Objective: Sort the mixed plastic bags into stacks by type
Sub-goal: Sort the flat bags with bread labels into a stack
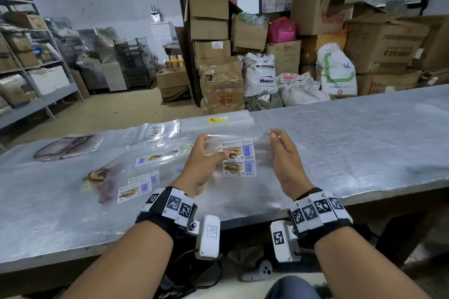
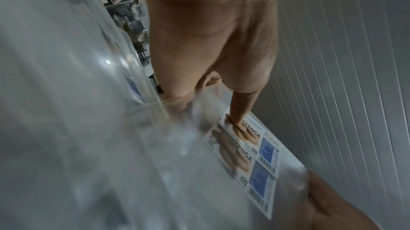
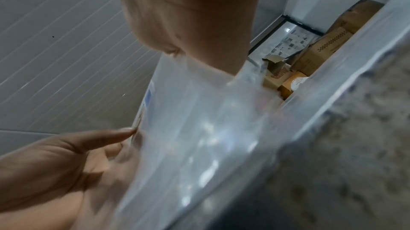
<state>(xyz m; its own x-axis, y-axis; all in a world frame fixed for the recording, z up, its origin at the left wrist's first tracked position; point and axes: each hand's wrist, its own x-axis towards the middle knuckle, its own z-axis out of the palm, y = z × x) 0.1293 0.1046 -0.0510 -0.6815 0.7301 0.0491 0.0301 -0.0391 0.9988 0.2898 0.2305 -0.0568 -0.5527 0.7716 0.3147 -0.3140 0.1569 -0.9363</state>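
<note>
I hold a clear plastic bag with two "BISKUT LENGA" labels up above the metal table. My left hand pinches its left side, the thumb pressing on the upper label. My right hand pinches the bag's top right corner. To the left on the table lie several other clear bags: labelled ones, a brown-printed bag and a small labelled bag. A plain bag with a yellow label lies behind my hands.
Cardboard boxes and white sacks are stacked behind the table. Metal shelving stands at the left. The table's right half is bare metal.
</note>
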